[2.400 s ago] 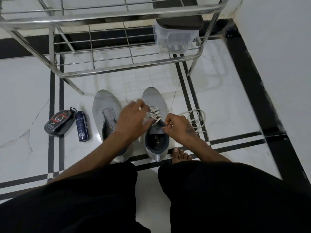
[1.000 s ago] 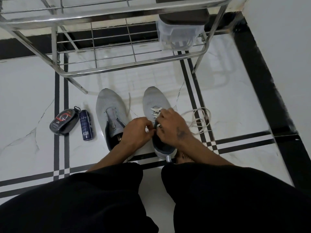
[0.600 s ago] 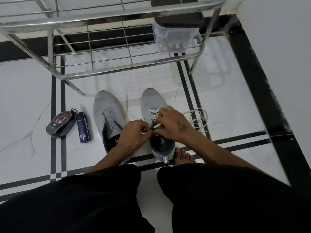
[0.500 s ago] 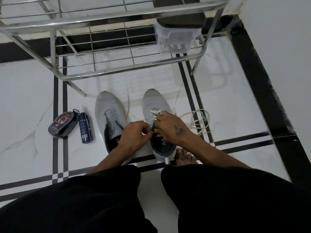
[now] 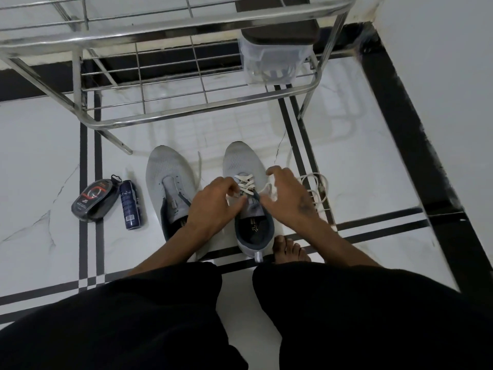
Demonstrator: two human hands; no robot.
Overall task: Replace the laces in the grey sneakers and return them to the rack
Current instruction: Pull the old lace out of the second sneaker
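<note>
The left hand (image 5: 213,206) pinches one end of the white lace (image 5: 246,184) beside the tongue of the right sneaker (image 5: 246,166); the right hand (image 5: 289,198) has its fingers spread and half curled, seemingly drawing the other end, though whether it truly has hold I cannot tell. Three crossings sit done, upper eyelets bare. To lace well, pull both ends evenly, keep the lace flat, then cross to the next pair. The left sneaker (image 5: 168,172) stands just beside, unlaced; a spare lace (image 5: 317,188) coils on the floor (image 5: 360,169) near the right hand. The rack (image 5: 186,25) waits beyond the toes.
</note>
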